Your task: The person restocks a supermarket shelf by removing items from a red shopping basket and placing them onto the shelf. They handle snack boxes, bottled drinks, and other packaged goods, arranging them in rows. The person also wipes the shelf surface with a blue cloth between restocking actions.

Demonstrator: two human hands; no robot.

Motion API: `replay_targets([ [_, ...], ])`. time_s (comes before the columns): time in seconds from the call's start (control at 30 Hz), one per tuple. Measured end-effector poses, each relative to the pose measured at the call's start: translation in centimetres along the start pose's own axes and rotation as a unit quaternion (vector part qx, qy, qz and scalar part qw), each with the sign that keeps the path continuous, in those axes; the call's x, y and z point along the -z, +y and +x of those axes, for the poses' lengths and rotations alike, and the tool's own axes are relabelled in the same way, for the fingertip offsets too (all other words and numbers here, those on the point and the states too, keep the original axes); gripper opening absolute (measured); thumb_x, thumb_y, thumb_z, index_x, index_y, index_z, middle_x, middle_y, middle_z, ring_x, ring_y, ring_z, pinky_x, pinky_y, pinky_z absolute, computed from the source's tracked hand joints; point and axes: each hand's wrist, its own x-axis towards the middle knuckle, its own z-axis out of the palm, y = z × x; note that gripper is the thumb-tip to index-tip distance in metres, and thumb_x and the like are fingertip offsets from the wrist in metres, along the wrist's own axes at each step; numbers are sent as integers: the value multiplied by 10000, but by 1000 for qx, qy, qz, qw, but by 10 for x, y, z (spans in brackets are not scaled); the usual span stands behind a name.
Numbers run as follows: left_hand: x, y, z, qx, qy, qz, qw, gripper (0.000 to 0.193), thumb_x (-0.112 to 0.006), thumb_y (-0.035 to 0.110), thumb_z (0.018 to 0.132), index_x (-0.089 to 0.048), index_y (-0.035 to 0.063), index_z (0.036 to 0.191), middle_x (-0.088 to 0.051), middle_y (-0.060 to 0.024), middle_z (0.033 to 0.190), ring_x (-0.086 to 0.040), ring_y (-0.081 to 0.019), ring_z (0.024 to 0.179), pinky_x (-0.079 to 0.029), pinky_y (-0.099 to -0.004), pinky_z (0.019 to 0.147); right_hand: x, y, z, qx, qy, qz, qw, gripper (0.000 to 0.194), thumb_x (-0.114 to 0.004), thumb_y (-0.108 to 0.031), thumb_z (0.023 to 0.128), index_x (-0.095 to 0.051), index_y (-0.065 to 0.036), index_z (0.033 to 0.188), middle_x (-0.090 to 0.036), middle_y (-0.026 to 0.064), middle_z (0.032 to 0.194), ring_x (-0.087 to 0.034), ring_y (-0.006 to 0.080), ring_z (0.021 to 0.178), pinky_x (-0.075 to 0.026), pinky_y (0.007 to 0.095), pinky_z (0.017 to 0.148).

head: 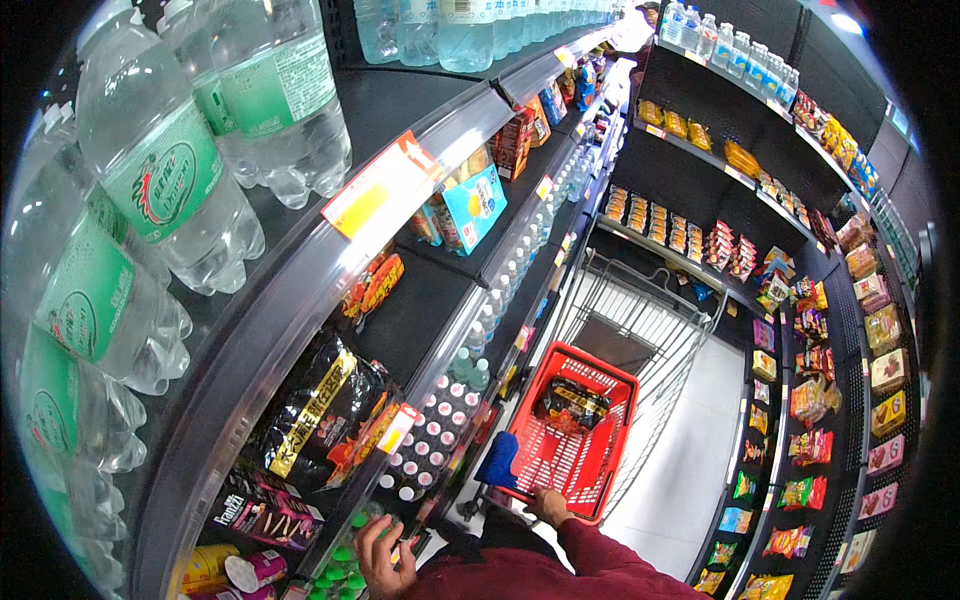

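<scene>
My left hand (384, 556) is raised beside the lower shelf at the left, over green-capped bottles (341, 561), its fingers apart and nothing in it. With my right hand (551, 505) I grip the near rim of a red plastic shopping basket (626, 442), or the cart handle there; the exact hold is partly hidden. A black snack bag (574, 403) lies in the basket, which rests on a wire shopping cart (675, 341). Something blue (497, 460), perhaps cloth, hangs at the basket's left corner. Left of the basket stand dark bottles with white caps (421, 448).
Large clear bottles with green labels (165, 165) fill the upper left shelf. Below are a big black snack bag (322, 405) and a dark snack box (262, 510). Packaged snacks (806, 450) line the right shelves, and a shelf (660, 251) crosses beyond the cart. White floor (675, 457) shows right of the cart.
</scene>
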Motion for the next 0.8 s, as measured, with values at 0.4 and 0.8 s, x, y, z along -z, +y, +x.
replay_targets([
  [0.4, -2, -24, -10, -40, -35, -15, 998, 275, -745, 2, 871, -724, 80, 1134, -674, -124, 1254, -656, -353, 1177, -498, -477, 1003, 6, -23, -3, -69, 57, -20, 996, 287, -657, -360, 861, -820, -157, 982, -788, 170, 893, -783, 360, 823, -631, 497, 734],
  [0.8, 3, -39, -13, -57, -54, -37, 996, 251, -727, -15, 881, -732, 83, 1112, -678, -127, 1251, -660, -356, 1166, -524, -462, 984, 22, 10, 44, -92, 74, -38, 992, 374, -761, -447, 816, -832, -125, 993, -793, 189, 969, -783, 337, 923, -627, 469, 817],
])
